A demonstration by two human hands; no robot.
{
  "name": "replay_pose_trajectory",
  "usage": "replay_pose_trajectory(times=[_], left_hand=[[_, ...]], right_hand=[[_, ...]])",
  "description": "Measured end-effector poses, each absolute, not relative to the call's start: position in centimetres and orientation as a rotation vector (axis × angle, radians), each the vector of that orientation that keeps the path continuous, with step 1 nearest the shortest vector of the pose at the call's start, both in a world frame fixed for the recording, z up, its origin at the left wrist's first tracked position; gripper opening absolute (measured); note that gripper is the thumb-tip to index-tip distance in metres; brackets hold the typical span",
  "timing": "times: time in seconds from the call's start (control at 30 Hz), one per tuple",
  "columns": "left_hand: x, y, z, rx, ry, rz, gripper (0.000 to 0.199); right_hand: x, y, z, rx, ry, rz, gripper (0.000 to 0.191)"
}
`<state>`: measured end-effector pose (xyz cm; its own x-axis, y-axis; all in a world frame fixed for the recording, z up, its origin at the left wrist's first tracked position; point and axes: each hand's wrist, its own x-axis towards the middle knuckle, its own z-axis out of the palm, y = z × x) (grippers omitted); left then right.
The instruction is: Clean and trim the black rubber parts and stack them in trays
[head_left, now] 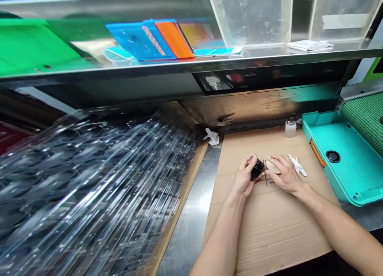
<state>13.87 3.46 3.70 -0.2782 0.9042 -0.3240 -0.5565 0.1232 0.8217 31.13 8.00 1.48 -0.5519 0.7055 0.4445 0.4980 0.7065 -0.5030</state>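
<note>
My left hand is closed around a small black ribbed round part, tilted toward the right. Close beside it, my right hand holds a flat beige oval pad between thumb and fingers. The pad's near edge faces the black part; whether the two touch is hard to make out. Both hands are over a cardboard sheet with dark marks on it. Just right of my right hand lies a crumpled white cloth or tissue.
At left stand stacked clear plastic trays with dark round parts. A teal bin at right holds one black round part. Behind are a small bottle, another white wad and a metal shelf. A green conveyor belt runs far right.
</note>
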Motion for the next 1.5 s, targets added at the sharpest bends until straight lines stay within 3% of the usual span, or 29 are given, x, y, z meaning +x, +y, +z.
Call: replay_pose_trajectory(times=[0.17,0.37,0.7,0.97,1.07,1.3,1.5], left_hand=[[14.9,3.2,3.6,0.493,1.143,1.404,0.053],[14.7,3.3,3.4,0.452,1.019,1.365,0.042],[14.6,3.4,3.3,0.421,0.978,1.358,0.046],[15.1,3.3,3.6,0.427,1.065,1.382,0.051],[14.9,3.1,3.7,0.463,1.015,1.368,0.053],[14.4,3.0,3.7,0.503,0.928,1.312,0.037],[14.3,3.2,3.8,0.400,0.880,1.269,0.031]], right_hand=[[30.6,8.2,1.2,-0.749,-2.026,0.827,0.031],[30.7,9.0,0.6,-0.938,-1.684,1.178,0.043],[30.8,9.0,1.2,-1.032,-1.627,1.166,0.046],[31.0,7.8,1.9,-0.705,-2.132,0.653,0.032],[31.0,7.8,1.9,-0.720,-2.074,0.774,0.033],[31.0,8.7,1.5,-0.873,-1.689,1.240,0.041],[31.2,9.4,1.5,-0.990,-1.600,1.218,0.042]])
